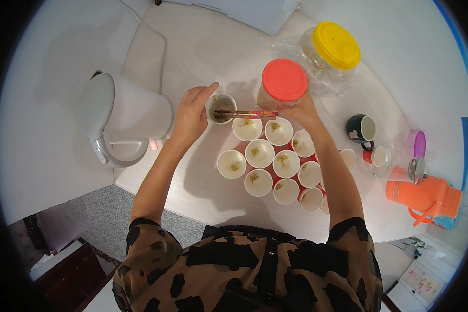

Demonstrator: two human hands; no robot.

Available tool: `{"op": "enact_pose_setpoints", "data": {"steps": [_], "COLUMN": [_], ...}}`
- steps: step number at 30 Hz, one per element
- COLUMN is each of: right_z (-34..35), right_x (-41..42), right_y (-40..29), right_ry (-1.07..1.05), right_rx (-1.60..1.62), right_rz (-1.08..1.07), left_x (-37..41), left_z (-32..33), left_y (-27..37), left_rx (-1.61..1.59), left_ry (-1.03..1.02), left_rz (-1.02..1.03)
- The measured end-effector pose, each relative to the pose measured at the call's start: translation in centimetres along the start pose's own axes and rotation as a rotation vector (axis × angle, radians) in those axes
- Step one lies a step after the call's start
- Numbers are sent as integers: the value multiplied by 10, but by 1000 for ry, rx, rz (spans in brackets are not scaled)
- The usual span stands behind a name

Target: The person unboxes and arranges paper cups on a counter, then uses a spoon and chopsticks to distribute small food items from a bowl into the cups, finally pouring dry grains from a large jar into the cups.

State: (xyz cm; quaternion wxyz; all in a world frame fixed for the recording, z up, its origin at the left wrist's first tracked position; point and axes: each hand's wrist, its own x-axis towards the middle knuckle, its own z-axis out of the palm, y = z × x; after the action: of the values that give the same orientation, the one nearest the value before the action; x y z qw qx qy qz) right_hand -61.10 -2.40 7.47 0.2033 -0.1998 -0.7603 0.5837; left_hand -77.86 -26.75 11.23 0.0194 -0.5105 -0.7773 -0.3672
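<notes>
My left hand (192, 113) is at the left side of a paper cup (222, 102) with dark contents, its fingers along the rim; whether it grips the cup is unclear. A pair of chopsticks (253, 114) rests across that cup, tips inside. My right hand (301, 111) holds a clear jar with a red lid (284, 80) at its lower right, close to the chopsticks' thick ends. Below, several white-rimmed paper cups (259, 153) stand in close rows, most with a small yellowish dried clump inside. My right forearm hides some of them.
An electric kettle (140, 113) stands at left, a cord behind it. A yellow-lidded jar (335, 45) and a plastic bag (296, 48) lie beyond the red-lidded jar. At right are a dark mug (358, 128), another paper cup (378, 156), a clear container (397, 167) and an orange thermos (421, 195).
</notes>
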Motion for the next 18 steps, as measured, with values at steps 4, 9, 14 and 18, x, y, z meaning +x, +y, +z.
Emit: {"op": "enact_pose_setpoints", "data": {"steps": [4,9,14,18], "right_z": [8,-3,-40,-80], "right_x": [-6,-25,-66,-113], "right_y": [-10,-39,-85,-107], "right_ry": [104,141,181,345], "right_rx": [-20,-112,-19,267], "right_rz": [-126,-94,-19,11], "left_x": [-3,-10,-10,-9], "left_z": [7,4,-16,-27], "left_y": [-10,-7,14,45], "left_rx": [45,51,42,-54], "left_ry": [-47,-6,72,100], "left_rz": [-30,-46,-37,-10]}}
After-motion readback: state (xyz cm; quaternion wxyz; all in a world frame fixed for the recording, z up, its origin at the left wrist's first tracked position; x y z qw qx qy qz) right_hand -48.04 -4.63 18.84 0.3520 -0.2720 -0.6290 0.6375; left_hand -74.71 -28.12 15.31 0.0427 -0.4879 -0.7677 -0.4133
